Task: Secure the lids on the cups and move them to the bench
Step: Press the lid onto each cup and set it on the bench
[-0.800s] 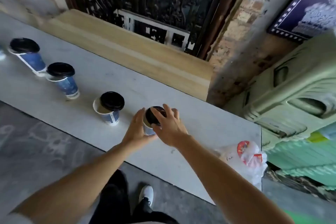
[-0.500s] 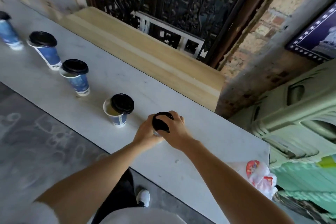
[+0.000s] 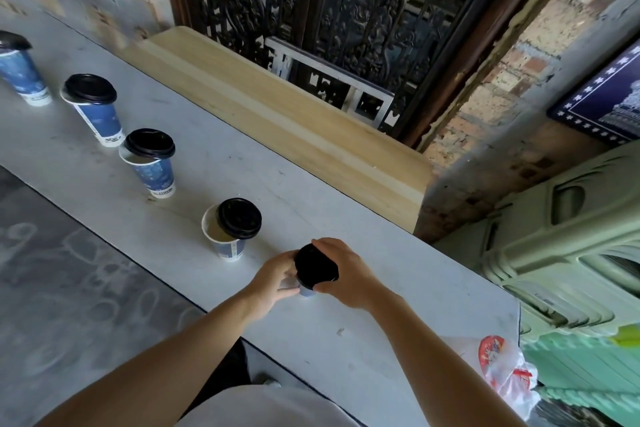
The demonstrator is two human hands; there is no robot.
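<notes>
A pale grey table top (image 3: 242, 166) runs alongside a light wooden bench (image 3: 277, 107), with a dark carved screen (image 3: 346, 10) and a bare brick wall (image 3: 502, 97) behind. Near the table's front edge the left hand (image 3: 273, 282) wraps round the side of the nearest cup (image 3: 304, 289), a blue paper one mostly hidden. The right hand (image 3: 349, 274) curls over its black lid (image 3: 316, 267). The two hands are close together, both clamped on this one cup.

Just beside it stands a second cup (image 3: 227, 246), its lid askew and half the mouth open. Three more blue cups (image 3: 156, 173) line away to the left; the print on their white base bands is too small to read. A plastic bag (image 3: 502, 367) with illegible red print lies at the table's right corner. Beyond are stacked green plastic mouldings (image 3: 571, 253) and a dark blue poster (image 3: 606, 104) edged in white stars.
</notes>
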